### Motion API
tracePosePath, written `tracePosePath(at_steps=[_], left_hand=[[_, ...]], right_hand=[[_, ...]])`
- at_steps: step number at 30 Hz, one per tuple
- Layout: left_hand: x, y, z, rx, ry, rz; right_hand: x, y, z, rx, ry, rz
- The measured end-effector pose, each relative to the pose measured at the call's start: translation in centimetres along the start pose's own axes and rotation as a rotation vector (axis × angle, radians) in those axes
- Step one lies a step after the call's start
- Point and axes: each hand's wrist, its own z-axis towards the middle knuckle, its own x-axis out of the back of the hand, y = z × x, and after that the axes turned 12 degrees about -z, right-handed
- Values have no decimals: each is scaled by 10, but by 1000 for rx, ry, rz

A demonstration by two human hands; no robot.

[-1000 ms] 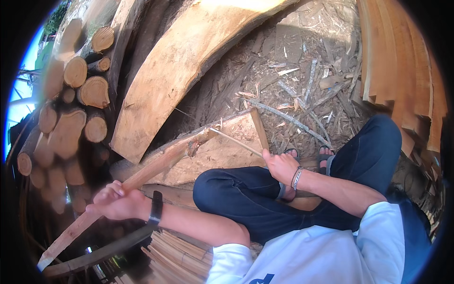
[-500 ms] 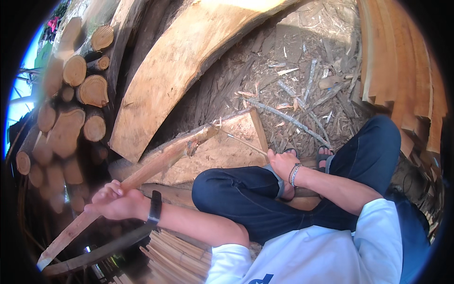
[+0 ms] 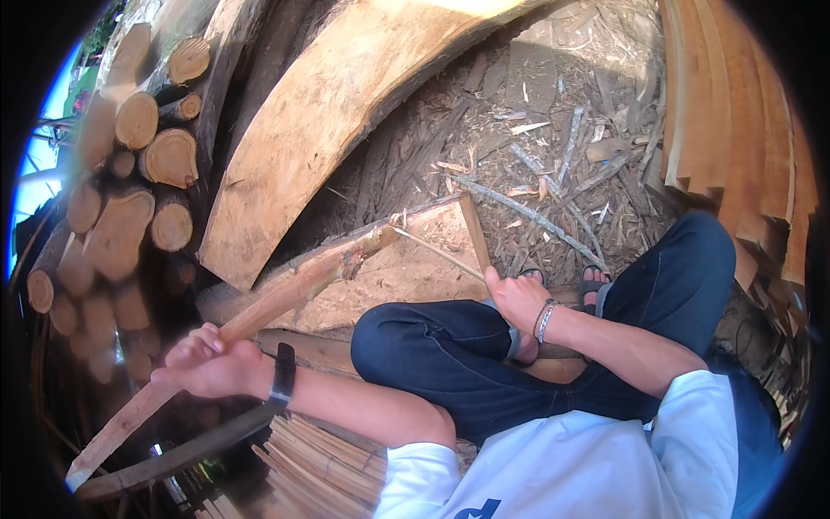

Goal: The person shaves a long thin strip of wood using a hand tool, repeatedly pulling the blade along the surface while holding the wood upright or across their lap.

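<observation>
My left hand (image 3: 207, 362) is wrapped round a long wooden pole (image 3: 281, 305), which slants from the lower left up to the middle. Its far end lies over a thick wooden block (image 3: 372, 298) on the ground. My right hand (image 3: 520, 300) is closed on a thin, straight bladed tool (image 3: 441, 255), seen nearly edge-on, so its exact kind is unclear. The tool's tip meets the pole near its far end, where a small pale curl of wood (image 3: 399, 219) stands up. A rough, knotty patch shows on the pole between the tip and my left hand.
Cut logs (image 3: 170, 158) are stacked at the left. A large curved slab (image 3: 303, 130) lies beyond the block. Stacked boards (image 3: 735, 112) stand at the right. Twigs (image 3: 527, 210) and chips litter the ground. Thin wooden strips (image 3: 320, 463) lie beside my left arm.
The tool has shifted slightly, its tip now against the pole beside a small raised curl. My right hand has turned a little; my left hand keeps its grip on the pole.
</observation>
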Motion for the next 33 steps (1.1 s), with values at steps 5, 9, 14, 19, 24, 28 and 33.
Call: tracePosePath(at_steps=[5, 9, 14, 19, 24, 28, 33], left_hand=[[1, -2, 2, 4, 8, -9], [-1, -1, 0, -3, -9, -19], [0, -4, 0, 7, 17, -6], [0, 1, -1, 3, 9, -9], [-7, -2, -2, 13, 11, -7], [0, -3, 1, 2, 12, -7], [-1, -2, 0, 14, -16, -23]], right_hand=[[0, 1, 1, 5, -43, -47], [-14, 7, 0, -10, -32, 32], [-7, 5, 1, 36, -18, 82], [45, -12, -2, 37, 44, 262], [-12, 11, 2, 10, -7, 59], [19, 0, 1, 46, -33, 59], [27, -4, 3, 76, 19, 140]])
